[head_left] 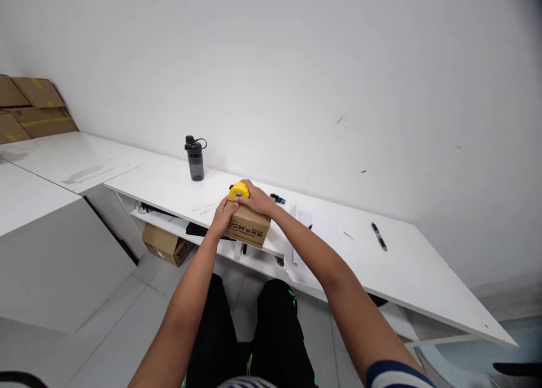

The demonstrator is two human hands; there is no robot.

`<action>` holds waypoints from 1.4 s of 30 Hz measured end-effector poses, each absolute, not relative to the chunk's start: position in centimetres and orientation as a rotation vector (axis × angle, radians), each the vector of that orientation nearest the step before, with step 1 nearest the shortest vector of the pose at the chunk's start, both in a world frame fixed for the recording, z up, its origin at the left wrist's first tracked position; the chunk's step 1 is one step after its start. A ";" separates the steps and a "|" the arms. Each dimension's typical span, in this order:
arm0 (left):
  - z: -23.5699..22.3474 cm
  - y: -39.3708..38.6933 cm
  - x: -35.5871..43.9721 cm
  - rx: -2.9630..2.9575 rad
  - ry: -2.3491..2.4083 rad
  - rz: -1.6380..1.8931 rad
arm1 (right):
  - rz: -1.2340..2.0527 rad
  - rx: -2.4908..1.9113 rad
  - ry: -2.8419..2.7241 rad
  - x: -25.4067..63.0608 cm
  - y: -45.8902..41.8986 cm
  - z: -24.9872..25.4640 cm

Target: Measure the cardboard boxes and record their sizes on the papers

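A small brown cardboard box (249,230) with dark printing sits at the front edge of the white desk, tilted in view. On its top left corner is a yellow tape measure (238,190). My right hand (257,200) is closed round the tape measure, its forearm reaching across from the right. My left hand (222,216) grips the box's left side, the thumb on top just below the tape measure. Whether any blade is pulled out of the tape measure cannot be made out.
A dark water bottle (195,161) stands behind to the left. Papers (298,247) lie right of the box, and a black pen (379,236) farther right. A dark object (277,198) lies behind my right wrist. Another carton (164,244) is under the desk; stacked cartons (40,120) stand far left.
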State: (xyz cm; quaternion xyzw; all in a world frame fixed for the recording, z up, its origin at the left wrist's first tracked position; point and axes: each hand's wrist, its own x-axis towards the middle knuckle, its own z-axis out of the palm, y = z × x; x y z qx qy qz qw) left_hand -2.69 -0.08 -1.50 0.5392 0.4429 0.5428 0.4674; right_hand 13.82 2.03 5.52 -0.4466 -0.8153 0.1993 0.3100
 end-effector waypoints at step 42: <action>-2.5 0.4 -3.2 1.217 1.075 1.409 | 0.327 -1.238 -2.223 12.6 1.3 5.7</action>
